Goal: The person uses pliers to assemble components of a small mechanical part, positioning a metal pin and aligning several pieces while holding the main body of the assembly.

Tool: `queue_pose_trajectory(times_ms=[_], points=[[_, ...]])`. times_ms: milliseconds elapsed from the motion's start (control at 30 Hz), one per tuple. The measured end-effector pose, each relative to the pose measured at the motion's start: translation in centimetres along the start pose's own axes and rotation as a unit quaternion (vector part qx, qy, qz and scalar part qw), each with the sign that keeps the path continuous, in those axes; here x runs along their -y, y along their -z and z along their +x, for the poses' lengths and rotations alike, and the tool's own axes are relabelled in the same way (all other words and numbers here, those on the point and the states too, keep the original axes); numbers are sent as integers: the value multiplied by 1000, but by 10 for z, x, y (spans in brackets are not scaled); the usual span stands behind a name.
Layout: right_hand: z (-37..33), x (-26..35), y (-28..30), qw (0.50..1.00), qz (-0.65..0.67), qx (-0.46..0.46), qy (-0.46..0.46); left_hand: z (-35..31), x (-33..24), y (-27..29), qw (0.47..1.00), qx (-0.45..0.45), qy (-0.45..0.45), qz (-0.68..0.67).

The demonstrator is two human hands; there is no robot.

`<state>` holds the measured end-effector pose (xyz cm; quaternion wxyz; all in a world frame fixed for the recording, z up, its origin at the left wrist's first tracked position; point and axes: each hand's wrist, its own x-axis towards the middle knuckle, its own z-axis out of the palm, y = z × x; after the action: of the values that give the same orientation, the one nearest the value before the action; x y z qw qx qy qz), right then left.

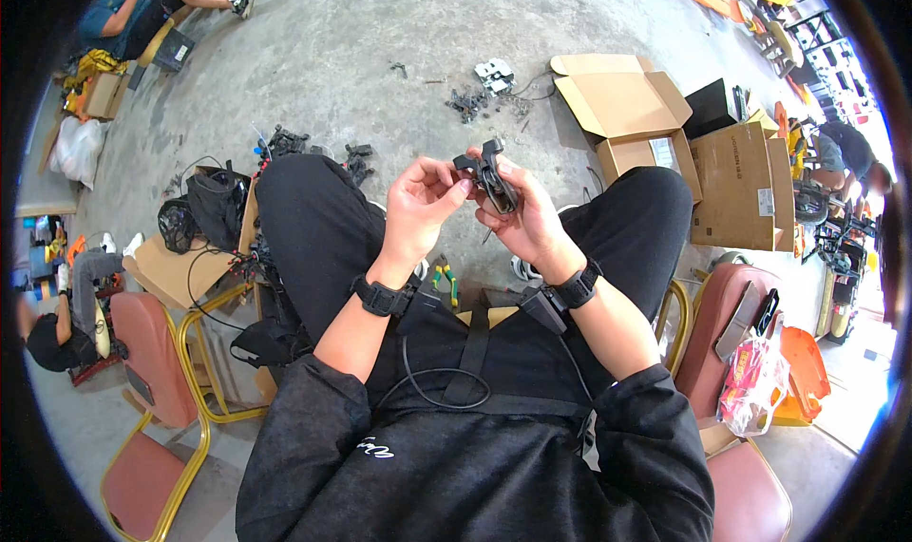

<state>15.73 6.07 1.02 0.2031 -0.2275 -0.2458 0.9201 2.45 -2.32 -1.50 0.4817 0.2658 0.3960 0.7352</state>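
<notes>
In front of my knees I hold a small black plastic part [494,186] with bracket-like arms and a long frame-shaped body. My left hand [421,205] pinches its left end between thumb and fingers. My right hand [534,221] is closed around its right side, the thumb behind it and the fingers partly hidden. Pliers with yellow-green handles [444,278] lie below, between my feet. Both wrists carry black bands, and a cable [415,380] loops across my lap.
On the concrete floor ahead lie a silver-grey part [495,76] and a pile of small black pieces [467,105]. An open cardboard box [622,100] stands to the right, and a black bag [218,200] to the left. Pink chairs [157,352] flank me; other people work nearby.
</notes>
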Motion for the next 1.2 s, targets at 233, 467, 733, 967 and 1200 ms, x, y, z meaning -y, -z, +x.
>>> queue_pose_trajectory(times_ms=[233,467,733,967,1200], points=[[1,-2,1,999,-16,-21,21,-1,-4,-5,1000,-2,13,-18],[2,-3,2,998,-49,-6,42,-1,-3,-1,994,-15,61,-93],[3,-4,2,998,-49,-22,42,-1,-6,-3,987,-39,104,-120],[6,-8,3,995,-78,-34,55,-1,-4,-2,985,-46,109,-128],[9,-15,13,974,-174,-90,114,-3,-3,-5,997,-56,26,-39]])
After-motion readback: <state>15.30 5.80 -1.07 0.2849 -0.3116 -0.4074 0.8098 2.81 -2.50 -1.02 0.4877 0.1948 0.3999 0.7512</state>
